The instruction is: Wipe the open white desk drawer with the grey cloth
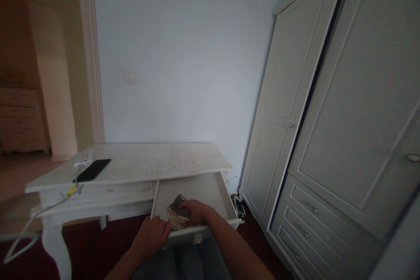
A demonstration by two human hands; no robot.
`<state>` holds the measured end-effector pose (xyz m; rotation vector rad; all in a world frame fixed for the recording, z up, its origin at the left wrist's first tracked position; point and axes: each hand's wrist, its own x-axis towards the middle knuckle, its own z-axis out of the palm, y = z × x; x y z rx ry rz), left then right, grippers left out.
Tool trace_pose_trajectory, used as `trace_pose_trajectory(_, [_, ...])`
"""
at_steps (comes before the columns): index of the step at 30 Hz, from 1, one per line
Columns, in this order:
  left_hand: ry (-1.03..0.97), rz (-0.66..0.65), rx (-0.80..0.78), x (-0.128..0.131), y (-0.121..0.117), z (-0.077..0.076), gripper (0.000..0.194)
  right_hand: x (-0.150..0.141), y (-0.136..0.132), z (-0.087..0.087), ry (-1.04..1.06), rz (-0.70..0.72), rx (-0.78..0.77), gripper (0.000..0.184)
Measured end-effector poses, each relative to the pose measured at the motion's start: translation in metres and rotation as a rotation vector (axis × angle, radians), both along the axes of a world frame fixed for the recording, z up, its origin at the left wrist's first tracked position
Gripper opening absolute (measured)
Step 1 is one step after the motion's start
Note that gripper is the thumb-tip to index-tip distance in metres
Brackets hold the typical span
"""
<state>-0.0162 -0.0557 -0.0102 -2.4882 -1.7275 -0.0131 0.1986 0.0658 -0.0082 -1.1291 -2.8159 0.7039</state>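
Observation:
A white drawer (pixel 210 186) is pulled out of the white table (pixel 157 157). My left hand (pixel 156 231) is closed over the drawer's front left corner. Inside the drawer, my right hand (pixel 197 211) has its fingers curled around a small crumpled bundle, grey on top and beige below, that looks like cloth (pixel 178 219). The fingers partly cover the bundle, and its exact kind does not show.
A dark phone (pixel 94 170) and a white charger-like item (pixel 84 158) lie on the tabletop's left end. A pale cable (pixel 49 208) hangs off that side. A white wardrobe (pixel 288 109) stands at right, with a black-and-white item (pixel 238 207) on the floor beside the table.

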Motion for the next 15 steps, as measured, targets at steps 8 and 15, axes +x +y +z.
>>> trace_pose_trajectory(8, [-0.13,0.031,0.048,0.001,0.003,0.003,0.05,-0.079,-0.021,-0.007,-0.007,-0.045,0.208,0.054])
trace_pose_trajectory(15, [-0.053,0.008,0.0,0.001,0.0,0.003,0.056,-0.039,-0.004,-0.008,-0.035,-0.41,0.238,0.072])
